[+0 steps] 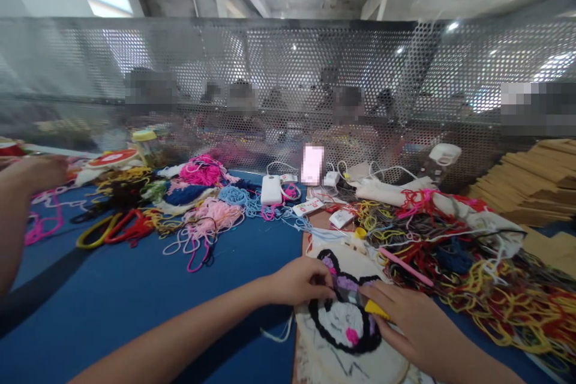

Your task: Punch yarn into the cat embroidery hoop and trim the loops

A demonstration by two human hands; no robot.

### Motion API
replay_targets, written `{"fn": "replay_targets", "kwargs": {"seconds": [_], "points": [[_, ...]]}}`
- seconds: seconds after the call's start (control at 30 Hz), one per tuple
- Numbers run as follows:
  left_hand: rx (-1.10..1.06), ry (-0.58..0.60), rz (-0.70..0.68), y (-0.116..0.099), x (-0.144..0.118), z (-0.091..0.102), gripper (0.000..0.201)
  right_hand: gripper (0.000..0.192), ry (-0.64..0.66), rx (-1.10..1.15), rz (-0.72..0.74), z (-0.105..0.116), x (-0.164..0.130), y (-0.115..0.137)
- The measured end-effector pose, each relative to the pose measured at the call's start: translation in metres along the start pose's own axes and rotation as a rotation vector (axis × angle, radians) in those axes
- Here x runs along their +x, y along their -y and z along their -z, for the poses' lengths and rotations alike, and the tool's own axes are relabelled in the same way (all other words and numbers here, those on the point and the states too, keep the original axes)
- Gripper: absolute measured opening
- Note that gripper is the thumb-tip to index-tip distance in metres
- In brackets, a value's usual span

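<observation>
While left hand pinches hoop edge, right hand grips yellow tool; blue table open leftward

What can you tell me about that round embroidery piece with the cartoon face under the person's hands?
The embroidery piece is pale cloth stretched flat, seemingly in a round hoop, lying at the near edge of the blue table. Tufted yarn forms a cartoon face: thick black outline, white fill, a pink spot and purple patches near the top. Bare cloth below shows thin dark sketch lines. The left hand presses its upper edge; the right hand rests on it holding a yellow tool. Loose yarn lies beside it.
</observation>
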State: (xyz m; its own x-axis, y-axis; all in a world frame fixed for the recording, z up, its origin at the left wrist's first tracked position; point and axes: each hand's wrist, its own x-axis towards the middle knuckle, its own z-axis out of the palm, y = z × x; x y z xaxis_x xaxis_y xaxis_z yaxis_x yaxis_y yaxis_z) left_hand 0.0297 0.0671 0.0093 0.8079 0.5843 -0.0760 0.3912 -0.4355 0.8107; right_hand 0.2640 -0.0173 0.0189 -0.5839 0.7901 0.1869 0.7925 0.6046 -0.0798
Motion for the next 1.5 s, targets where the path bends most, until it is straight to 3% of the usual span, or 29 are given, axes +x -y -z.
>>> {"fn": "replay_targets", "kwargs": {"seconds": [0.27, 0.6, 0.8, 1.03, 1.3, 1.5], "points": [[-0.003, -0.001, -0.006, 0.003, 0.0, -0.001, 0.021, 0.033, 0.027, 0.027, -0.014, -0.002, 0.001, -0.001], [-0.214, 0.079, 0.129, 0.001, -0.001, 0.001, 0.017, 0.033, 0.064, 0.034, -0.032, 0.002, 0.001, 0.0], [-0.281, 0.076, 0.139, 0.006, -0.001, -0.001, 0.02, 0.049, 0.006, 0.018, -0.026, 0.001, 0.002, 0.007], [-0.298, 0.054, 0.13, 0.004, 0.0, 0.0, 0.028, 0.049, 0.073, -0.02, 0.032, -0.007, 0.001, 0.011], [-0.303, 0.061, 0.137, 0.007, 0.003, 0.0, 0.031, 0.054, 0.209, 0.054, 0.158, 0.0, 0.001, 0.02], [-0.246, 0.032, 0.122, 0.007, 0.004, 0.0, 0.03, 0.054, 0.239, 0.037, 0.161, -0.003, 0.004, 0.027]]}}
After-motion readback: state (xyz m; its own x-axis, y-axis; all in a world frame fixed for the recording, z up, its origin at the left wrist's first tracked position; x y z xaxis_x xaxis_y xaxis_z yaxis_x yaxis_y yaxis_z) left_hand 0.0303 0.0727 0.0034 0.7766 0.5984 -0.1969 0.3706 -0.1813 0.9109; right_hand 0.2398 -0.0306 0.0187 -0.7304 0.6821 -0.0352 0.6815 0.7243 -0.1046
